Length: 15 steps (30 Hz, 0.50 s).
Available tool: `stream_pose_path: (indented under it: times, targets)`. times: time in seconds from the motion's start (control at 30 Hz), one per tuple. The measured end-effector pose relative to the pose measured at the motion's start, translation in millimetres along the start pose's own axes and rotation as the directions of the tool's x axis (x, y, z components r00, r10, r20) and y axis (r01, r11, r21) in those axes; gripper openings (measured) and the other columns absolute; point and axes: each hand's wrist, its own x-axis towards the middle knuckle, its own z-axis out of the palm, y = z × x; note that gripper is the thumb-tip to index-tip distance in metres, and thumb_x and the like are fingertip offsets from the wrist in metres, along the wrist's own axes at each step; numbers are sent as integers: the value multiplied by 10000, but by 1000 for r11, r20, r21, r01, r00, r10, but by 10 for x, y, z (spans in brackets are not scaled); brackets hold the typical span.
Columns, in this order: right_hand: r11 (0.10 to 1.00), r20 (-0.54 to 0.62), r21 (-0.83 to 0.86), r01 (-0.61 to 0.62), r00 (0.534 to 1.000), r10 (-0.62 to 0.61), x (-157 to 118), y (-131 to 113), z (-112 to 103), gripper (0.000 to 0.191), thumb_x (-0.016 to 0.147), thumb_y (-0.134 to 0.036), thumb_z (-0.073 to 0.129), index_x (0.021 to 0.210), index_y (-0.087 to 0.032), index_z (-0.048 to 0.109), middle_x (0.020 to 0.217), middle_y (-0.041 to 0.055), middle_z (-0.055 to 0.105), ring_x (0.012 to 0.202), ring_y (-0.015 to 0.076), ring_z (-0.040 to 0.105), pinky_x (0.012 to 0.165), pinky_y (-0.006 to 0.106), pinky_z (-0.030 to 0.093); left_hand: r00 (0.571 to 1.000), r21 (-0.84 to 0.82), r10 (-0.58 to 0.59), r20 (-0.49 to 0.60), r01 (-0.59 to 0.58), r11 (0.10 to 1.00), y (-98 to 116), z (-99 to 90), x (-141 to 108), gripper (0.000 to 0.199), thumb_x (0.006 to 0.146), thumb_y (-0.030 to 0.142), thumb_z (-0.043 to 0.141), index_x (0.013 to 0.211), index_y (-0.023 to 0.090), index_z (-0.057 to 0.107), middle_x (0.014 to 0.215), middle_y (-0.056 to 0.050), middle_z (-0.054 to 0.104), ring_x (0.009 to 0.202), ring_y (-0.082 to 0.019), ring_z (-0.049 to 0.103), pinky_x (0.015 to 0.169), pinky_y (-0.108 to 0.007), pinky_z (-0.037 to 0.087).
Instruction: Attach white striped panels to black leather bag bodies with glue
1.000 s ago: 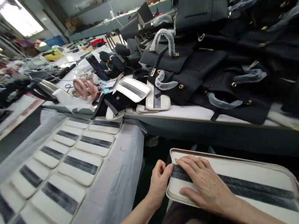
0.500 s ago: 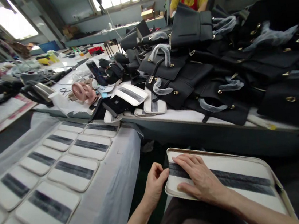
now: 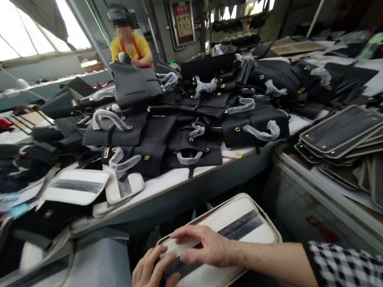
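Two bare hands on a white panel with a dark lengthwise stripe. The right hand lies across its upper face, fingers extended and thumb apart, closed on nothing. The left hand meets the panel's left end with bent fingers; whether it grips the edge cannot be told. The panel sits low in the view, slanting up to the right, in front of a long table. A checked sleeve covers the right arm. To the left, similar striped pieces lie on a cloth-covered bench; to the right is a stack of dark panels. The long table bears a heap of black bags, their handles wrapped in clear plastic. Beyond it, a co-worker in yellow and red stands behind the heap.
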Motion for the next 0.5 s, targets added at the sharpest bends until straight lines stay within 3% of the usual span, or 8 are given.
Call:
stream_pose_path:
  times: [0.07, 0.13, 0.2, 0.27, 0.37, 0.4, 0.43, 0.5]
  targets:
    - [947, -65, 308, -92, 991, 117, 52, 61, -22, 443, 757, -404, 754, 1101, -131, 696, 1018, 109, 712, 967, 237, 661, 845, 333, 481, 975, 71, 171, 142, -182, 981, 104, -120, 196, 429, 839, 174, 568, 1217, 376, 566, 1250, -10, 602, 1172, -248, 539, 930, -377, 464]
    - [830, -144, 552, -78, 972, 187, 114, 88, -51, 357, 738, -375, 771, 974, -112, 722, 947, 106, 720, 939, 227, 669, 811, 305, 476, 897, 2, 293, 330, -311, 950, 283, -212, 412, 522, 788, 93, 522, 1234, 360, 566, 1207, 0, 632, 1099, -211, 579, 896, -318, 481]
    - [727, -219, 686, -14, 950, 224, 149, 25, -111, 289, 766, -370, 731, 927, -131, 715, 994, 90, 712, 976, 210, 665, 815, 283, 476, 838, -48, 285, 465, -298, 953, 492, -248, 608, 572, 727, 51, 520, 1223, 329, 573, 1154, -11, 647, 1028, -202, 598, 882, -301, 492]
    - [674, -243, 737, 40, 947, 209, 127, -129, -245, 259, 799, -372, 684, 922, -144, 701, 1031, 81, 701, 994, 207, 666, 816, 283, 487, 808, -15, 213, 550, -246, 969, 675, -218, 760, 591, 709, 48, 527, 1241, 304, 560, 1084, -36, 652, 964, -224, 603, 838, -331, 510]
    - [704, -301, 700, 123, 944, 135, -31, -373, -663, 307, 804, -410, 690, 902, -119, 691, 967, 114, 704, 877, 238, 693, 753, 328, 518, 785, 56, 141, 603, -218, 974, 854, -77, 917, 427, 823, 113, 474, 1213, 262, 564, 995, -66, 640, 884, -261, 594, 743, -404, 521]
    - [750, -380, 640, 167, 917, 120, -109, -406, -853, 343, 795, -447, 698, 896, -119, 689, 934, 116, 706, 827, 242, 695, 729, 342, 525, 790, 51, 144, 596, -216, 975, 898, -17, 960, 323, 869, 144, 441, 1137, 245, 590, 1001, -72, 631, 893, -266, 587, 751, -425, 517]
    - [803, -502, 556, 216, 857, 117, -194, -399, -1051, 378, 769, -479, 719, 893, -123, 688, 903, 110, 707, 797, 240, 692, 719, 347, 529, 798, 26, 163, 580, -218, 976, 939, 45, 1002, 242, 902, 175, 417, 1043, 229, 606, 1032, -77, 620, 931, -270, 578, 784, -441, 510]
    - [863, -723, 439, 250, 668, 174, -368, -268, -1405, 386, 726, -503, 758, 852, -148, 675, 854, 72, 700, 798, 205, 679, 723, 309, 531, 810, -60, 223, 542, -227, 972, 1028, 161, 1088, 170, 921, 216, 423, 929, 211, 593, 1105, -73, 595, 1027, -267, 548, 880, -446, 484]
